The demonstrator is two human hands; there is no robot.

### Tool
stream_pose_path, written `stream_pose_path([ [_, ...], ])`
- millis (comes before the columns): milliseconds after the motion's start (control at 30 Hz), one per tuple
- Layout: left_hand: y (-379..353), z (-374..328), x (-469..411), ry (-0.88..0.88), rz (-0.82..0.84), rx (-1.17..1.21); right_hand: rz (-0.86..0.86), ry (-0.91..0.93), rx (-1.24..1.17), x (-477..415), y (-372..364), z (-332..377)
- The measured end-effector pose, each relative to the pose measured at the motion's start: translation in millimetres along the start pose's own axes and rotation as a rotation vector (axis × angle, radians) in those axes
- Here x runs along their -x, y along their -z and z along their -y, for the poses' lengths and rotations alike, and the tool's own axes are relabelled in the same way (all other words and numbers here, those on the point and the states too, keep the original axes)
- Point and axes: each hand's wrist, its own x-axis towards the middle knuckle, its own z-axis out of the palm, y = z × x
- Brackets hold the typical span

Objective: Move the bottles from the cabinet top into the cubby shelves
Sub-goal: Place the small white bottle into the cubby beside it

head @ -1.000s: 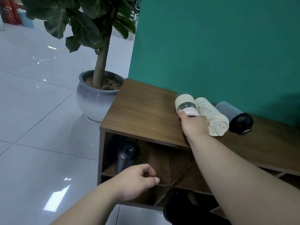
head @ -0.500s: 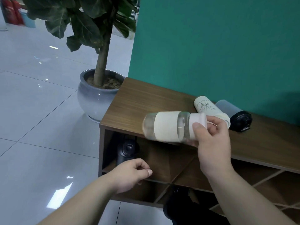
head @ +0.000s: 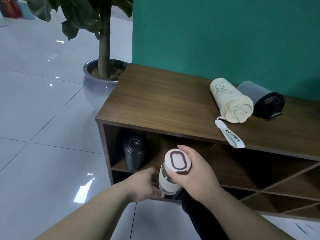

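glass bottle now lower, base hidden behind both hands

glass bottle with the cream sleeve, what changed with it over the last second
The glass bottle left the cabinet top: the right hand lifted it and brought it down in front of the cubby shelves. The left hand, idle before, has now come up against its lower end. The cream bottle, the grey tumbler and the dark bottle in the cubby stayed put.

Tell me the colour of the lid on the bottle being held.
The lid is pale pinkish white with a dark brown oval ring, clearest in the head view.
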Motion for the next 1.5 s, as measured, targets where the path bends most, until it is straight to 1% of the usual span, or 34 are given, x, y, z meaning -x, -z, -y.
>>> stream_pose_path([
  [167,-16.8,10.3,-37.9,0.066,-0.206,0.075,0.025,-0.049,-0.067,-44.0,-20.1,-21.6],
  [233,-30.9,35.0,-70.3,0.098,-0.262,0.107,0.054,-0.063,-0.077,-57.0,-25.0,-30.4],
  [300,-33.9,23.7,-72.6,0.127,-0.327,0.111,0.075,-0.070,-0.062,-67.5,-29.0,-38.6],
  [467,-47.4,20.4,-97.0,0.191,-0.405,0.086,0.071,-0.119,-0.054,-85.6,-38.1,-57.9],
  [533,-51.9,21.1,-107.0,0.185,-0.417,0.073,0.064,-0.126,-0.069,-92.2,-42.6,-65.3],
  [767,-60.1,22.0,-127.5,0.251,-0.461,0.089,0.024,-0.132,-0.126,-95.4,-46.1,-69.0],
  [967,-71.5,28.8,-132.0,0.218,-0.507,-0.062,0.033,-0.181,-0.115,-90.7,-49.7,-75.1],
  [1233,-70.0,29.8,-129.4,0.240,-0.559,0.005,-0.015,-0.184,-0.095,-88.4,-52.9,-75.5],
  [1500,-63.5,29.4,-127.9,0.245,-0.541,-0.009,-0.114,-0.219,-0.075,-82.8,-60.6,-72.4],
])
